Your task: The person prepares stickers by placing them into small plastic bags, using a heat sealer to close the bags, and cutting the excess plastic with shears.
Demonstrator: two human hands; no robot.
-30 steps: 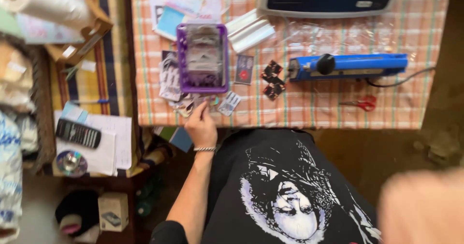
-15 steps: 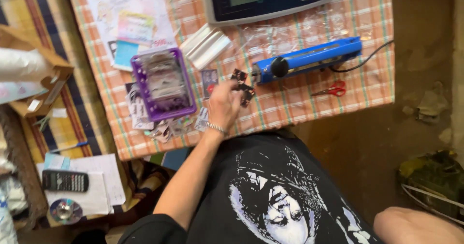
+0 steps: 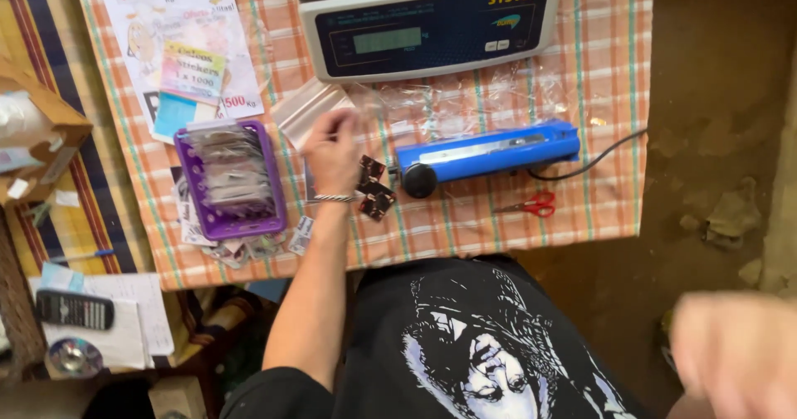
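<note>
Clear plastic pouches (image 3: 311, 112), stacked white-edged, lie mid-worktop before the weighing scale (image 3: 427, 22) at the far edge. Blue heat sealer (image 3: 486, 151) sits right of them, within reach. Purple basket (image 3: 230, 178) of filled packets, left. Left hand (image 3: 332, 149) pinches at the stack, grip closing on one pouch, apparently. Right hand (image 3: 735, 352), blurred, off the near edge; grip unreadable.

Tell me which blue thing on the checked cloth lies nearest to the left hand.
The long blue sealer with the black knob. It lies just beside the left hand, past the small dark packets. The blue card lies farther off, beyond the purple basket.
</note>
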